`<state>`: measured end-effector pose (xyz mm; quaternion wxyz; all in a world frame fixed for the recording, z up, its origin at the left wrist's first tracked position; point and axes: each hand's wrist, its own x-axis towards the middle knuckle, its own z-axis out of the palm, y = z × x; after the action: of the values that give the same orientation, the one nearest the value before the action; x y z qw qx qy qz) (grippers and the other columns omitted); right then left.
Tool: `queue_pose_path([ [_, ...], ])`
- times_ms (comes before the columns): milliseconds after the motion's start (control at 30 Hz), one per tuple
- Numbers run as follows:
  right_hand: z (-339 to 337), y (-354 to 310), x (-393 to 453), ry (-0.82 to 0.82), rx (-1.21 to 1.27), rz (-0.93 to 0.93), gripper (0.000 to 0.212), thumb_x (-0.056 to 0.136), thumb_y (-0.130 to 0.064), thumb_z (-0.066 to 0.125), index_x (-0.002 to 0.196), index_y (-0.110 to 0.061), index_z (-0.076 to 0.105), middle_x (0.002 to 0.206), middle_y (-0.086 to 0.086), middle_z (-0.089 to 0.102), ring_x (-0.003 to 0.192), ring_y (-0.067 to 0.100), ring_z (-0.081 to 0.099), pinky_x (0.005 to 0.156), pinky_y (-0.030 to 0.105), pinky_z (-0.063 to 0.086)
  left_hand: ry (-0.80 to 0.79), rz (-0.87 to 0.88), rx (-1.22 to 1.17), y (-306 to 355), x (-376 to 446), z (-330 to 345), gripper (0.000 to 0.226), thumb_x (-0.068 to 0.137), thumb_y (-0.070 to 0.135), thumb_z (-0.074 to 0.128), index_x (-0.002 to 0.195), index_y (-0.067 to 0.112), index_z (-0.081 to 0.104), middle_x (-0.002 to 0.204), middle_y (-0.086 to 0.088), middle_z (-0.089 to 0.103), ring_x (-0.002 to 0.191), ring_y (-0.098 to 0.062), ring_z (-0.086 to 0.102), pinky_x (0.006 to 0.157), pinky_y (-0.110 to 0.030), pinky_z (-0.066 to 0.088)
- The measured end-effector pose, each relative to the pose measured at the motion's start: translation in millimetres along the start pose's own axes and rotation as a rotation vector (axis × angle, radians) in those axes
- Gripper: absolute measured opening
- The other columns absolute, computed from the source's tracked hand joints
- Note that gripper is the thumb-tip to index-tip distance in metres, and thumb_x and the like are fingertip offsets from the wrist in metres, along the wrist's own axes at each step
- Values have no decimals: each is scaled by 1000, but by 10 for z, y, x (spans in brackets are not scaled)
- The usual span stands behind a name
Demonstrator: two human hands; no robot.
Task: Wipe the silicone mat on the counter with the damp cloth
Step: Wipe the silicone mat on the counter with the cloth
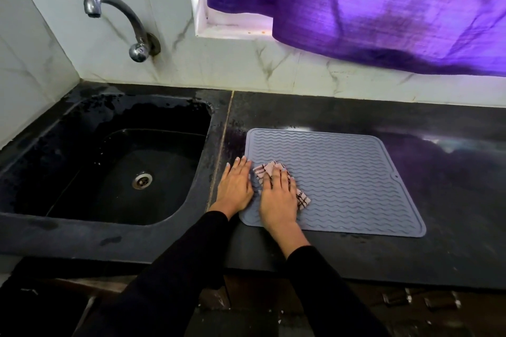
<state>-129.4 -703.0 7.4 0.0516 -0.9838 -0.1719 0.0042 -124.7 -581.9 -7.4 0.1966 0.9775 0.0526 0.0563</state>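
Two black sleeves (169, 268) reach in from the near edge of the dark counter (451, 172) toward the grey silicone mat (342, 178), which lies flat on the counter just right of the sink. The right hand (278, 197) lies palm down with fingers straight on a folded pale cloth (302, 201) with dark stripes, pressing it onto the mat's left part; cloth corners show beyond the fingertips and at the right side of the hand. The left hand (236, 186) lies flat beside it, fingers straight, across the mat's left edge, partly on the counter. To the right of the cloth the wavy-ribbed surface of the mat runs uncovered to its raised rim at the right and far edges. Bare counter surrounds the mat on the near, right and far sides. Left of the hands, past a seam in the counter, the black sink (82, 216) drops away, its drain (142, 180) visible. Farther back stand the marbled wall tiles (232, 65), a curved metal tap (120, 22) over the sink, and a purple curtain (383, 8) hanging over the window ledge.
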Motion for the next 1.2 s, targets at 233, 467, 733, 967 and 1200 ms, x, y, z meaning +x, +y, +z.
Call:
queue_pose_path([
  [233,-369,183,272,-44,186,59,36,94,-15,46,130,-17,51,129,14,57,118,32,54,95,37,44,49,10,-19,-16,-26,65,62,85,28,17,145,13,22,155,-3,18,143,-14,14,116,-29,-1],
  [467,-655,447,657,93,642,354,29,93,-19,49,117,-16,65,110,19,67,107,34,60,86,34,47,112,-10,-104,-30,5,64,50,93,26,25,140,14,36,149,-4,34,140,-15,26,117,-31,9],
  [733,-38,83,369,-36,-35,8,53,99,-14,28,150,-11,12,159,16,4,146,33,4,117,51,5,167,-84,-87,23,193,-33,55,84,27,26,129,6,49,137,-13,50,132,-25,40,113,-36,23],
  [967,-107,186,446,-46,-11,-69,56,98,-9,31,150,-9,11,158,17,4,147,31,5,119,44,6,69,-136,62,-16,256,84,84,74,46,-8,145,14,21,155,-5,19,144,-17,13,117,-32,3],
  [1200,-348,447,633,15,425,34,36,95,-21,47,131,-22,55,125,11,62,114,31,57,95,33,45,114,-132,18,-26,242,79,75,80,44,2,143,15,28,153,-5,25,143,-16,17,116,-32,7],
])
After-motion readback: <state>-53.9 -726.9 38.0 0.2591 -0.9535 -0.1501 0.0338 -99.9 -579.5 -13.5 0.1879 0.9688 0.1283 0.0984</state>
